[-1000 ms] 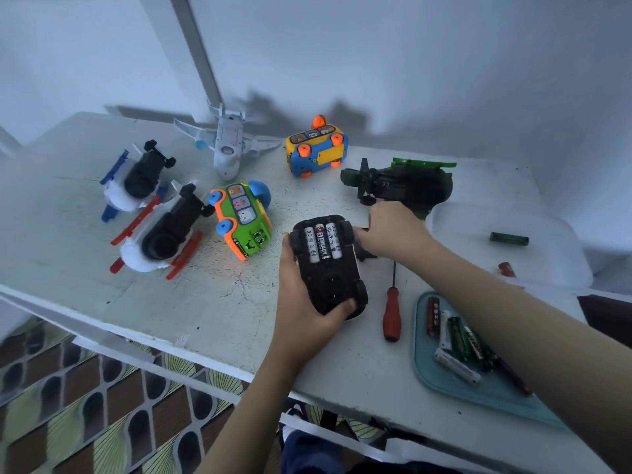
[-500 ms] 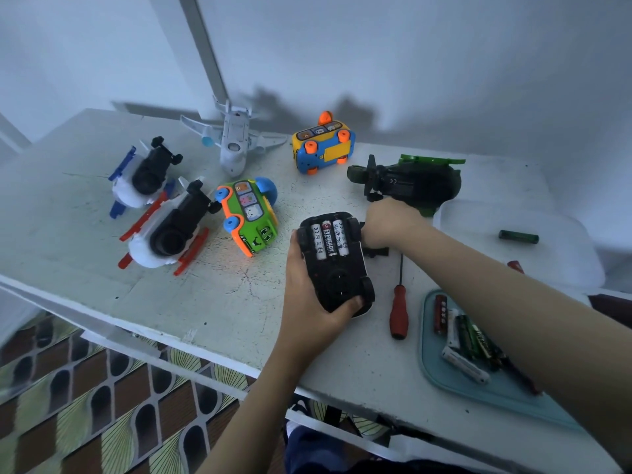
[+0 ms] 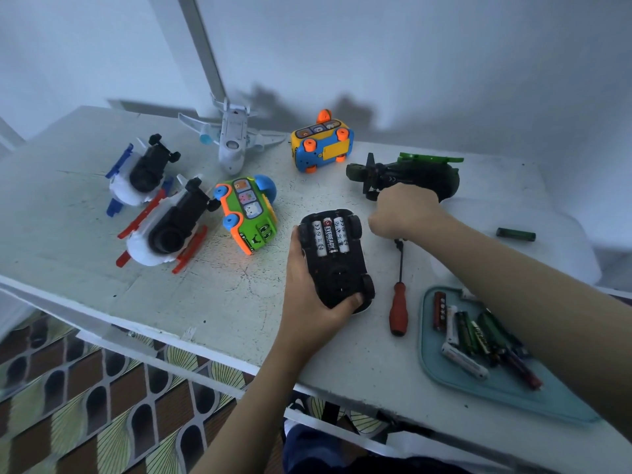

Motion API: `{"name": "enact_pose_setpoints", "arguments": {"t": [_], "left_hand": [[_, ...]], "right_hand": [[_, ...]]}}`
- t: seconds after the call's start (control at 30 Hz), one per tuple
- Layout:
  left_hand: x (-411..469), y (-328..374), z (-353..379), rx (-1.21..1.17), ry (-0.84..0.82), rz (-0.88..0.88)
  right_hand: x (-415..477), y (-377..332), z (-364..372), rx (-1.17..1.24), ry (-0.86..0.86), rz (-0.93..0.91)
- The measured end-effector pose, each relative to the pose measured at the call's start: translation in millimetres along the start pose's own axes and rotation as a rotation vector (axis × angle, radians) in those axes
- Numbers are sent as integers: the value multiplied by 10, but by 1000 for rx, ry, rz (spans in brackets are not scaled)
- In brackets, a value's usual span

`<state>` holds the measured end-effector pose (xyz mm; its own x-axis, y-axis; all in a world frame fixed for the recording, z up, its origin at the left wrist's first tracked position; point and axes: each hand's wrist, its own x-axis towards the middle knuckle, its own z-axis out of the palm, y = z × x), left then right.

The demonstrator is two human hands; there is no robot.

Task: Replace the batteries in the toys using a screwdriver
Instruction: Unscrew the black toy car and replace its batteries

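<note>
The table top (image 3: 205,302) is matt white paint, speckled and finely cracked. At centre the toy car (image 3: 337,268) is matt black plastic, its batteries (image 3: 329,236) glossy-wrapped. Lower right, the screwdriver (image 3: 398,311) has a smooth red plastic handle and dark metal shaft, beside a smooth teal plastic tray (image 3: 496,395).

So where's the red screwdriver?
In the head view, the screwdriver lies on the table right of centre, between the black toy car and the teal battery tray, its tip by the right hand.

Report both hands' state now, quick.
Left hand: gripping the upturned black toy car.
Right hand: fingers curled; whether it holds anything cannot be told.
</note>
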<state>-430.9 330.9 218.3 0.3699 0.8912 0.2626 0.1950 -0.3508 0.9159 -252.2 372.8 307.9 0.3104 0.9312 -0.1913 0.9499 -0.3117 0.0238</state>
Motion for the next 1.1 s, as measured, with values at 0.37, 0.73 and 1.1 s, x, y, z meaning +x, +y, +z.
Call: {"name": "enact_pose_setpoints", "arguments": {"t": [0.37, 0.73, 1.1], "left_hand": [[-25, 22, 2, -51, -18, -32], [3, -10, -8, 4, 25, 31], [-12, -24, 2, 32, 40, 30]], "right_hand": [[-265, 125, -251, 838, 193, -159], [-500, -10, 5, 912, -100, -185], [-574, -145, 197, 1067, -7, 25]]}}
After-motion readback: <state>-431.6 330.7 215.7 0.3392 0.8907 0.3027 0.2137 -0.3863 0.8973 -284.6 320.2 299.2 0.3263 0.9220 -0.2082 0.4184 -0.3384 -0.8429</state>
